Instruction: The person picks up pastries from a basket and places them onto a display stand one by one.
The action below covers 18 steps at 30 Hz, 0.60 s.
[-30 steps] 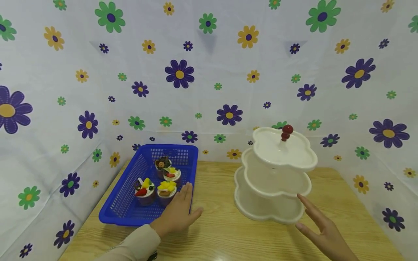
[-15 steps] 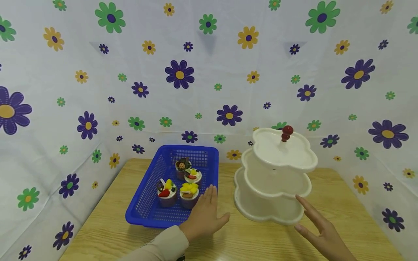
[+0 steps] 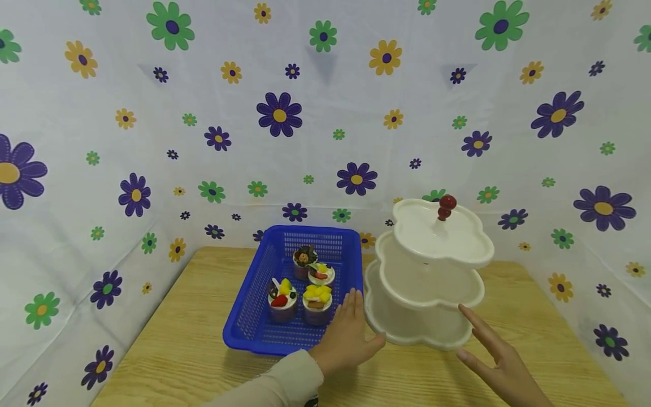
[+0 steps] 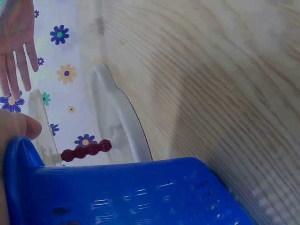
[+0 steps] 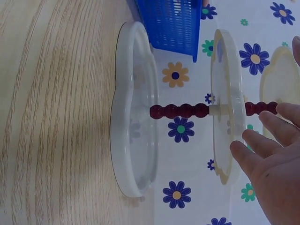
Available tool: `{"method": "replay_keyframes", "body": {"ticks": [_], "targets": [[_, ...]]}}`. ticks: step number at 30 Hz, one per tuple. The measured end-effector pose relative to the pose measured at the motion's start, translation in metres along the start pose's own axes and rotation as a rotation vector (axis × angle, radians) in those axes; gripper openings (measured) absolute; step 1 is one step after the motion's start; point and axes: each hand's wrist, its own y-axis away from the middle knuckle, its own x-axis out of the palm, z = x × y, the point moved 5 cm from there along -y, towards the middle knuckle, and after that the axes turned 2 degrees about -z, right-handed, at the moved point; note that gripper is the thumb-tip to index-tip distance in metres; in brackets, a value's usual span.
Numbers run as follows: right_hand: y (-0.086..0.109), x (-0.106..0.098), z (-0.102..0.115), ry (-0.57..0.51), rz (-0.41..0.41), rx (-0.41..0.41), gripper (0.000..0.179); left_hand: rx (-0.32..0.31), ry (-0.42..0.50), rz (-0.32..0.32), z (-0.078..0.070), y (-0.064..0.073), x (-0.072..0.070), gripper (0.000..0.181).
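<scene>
While the left hand point(image 3: 344, 339) lies straight-fingered along the right rim of the blue basket point(image 3: 254, 343), its grip flat, the right hand point(image 3: 503, 364) hovers at the near right of the white tiered stand point(image 3: 432, 234), its grip spread wide. Four cupcakes point(image 3: 282, 308) stand in the basket, which is on the bench point(image 3: 188, 316) just left of the stand.

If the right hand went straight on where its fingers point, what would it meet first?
Most likely the white tiered stand, probably its middle tier; the right hand points toward it, though depth leaves the exact tier uncertain.
</scene>
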Motion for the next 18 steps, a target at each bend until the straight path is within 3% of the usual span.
{"method": "replay_keyframes", "body": {"ticks": [12,18], "targets": [[0.0,-0.002,0.001,-0.027,-0.026,-0.091,0.072,0.013,-0.014,0.002,-0.012,-0.003,0.0,0.095],[0.0,-0.002,0.0,-0.022,-0.026,-0.102,0.073,0.05,-0.001,-0.008,-0.006,0.002,-0.015,0.095]]}}
